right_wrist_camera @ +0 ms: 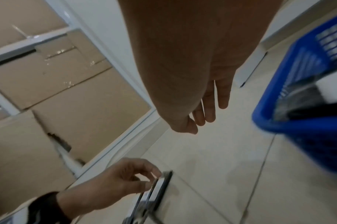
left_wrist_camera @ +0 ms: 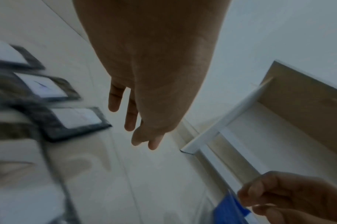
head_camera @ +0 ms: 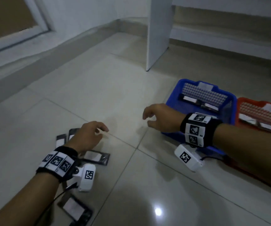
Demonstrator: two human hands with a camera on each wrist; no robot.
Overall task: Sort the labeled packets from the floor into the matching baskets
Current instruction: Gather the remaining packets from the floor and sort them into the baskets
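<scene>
Several dark packets with white labels lie on the tiled floor at the lower left, among them one packet [head_camera: 97, 156] [left_wrist_camera: 75, 118] under my left wrist and another packet [head_camera: 73, 207] nearer me. My left hand [head_camera: 102, 130] [left_wrist_camera: 137, 128] hovers over this pile with loosely curled fingers and holds nothing. My right hand [head_camera: 147, 118] [right_wrist_camera: 204, 119] hangs relaxed and empty just left of the blue basket [head_camera: 174, 95] [right_wrist_camera: 297, 130]. That basket holds labeled packets and carries a white tag. A red basket [head_camera: 239, 111] with packets stands to its right.
A white upright panel [head_camera: 157, 38] stands on the floor behind the baskets. A wall with a skirting runs along the left. Cardboard boxes [right_wrist_camera: 58, 91] sit behind a white frame. Bare tiles lie between the packet pile and the baskets.
</scene>
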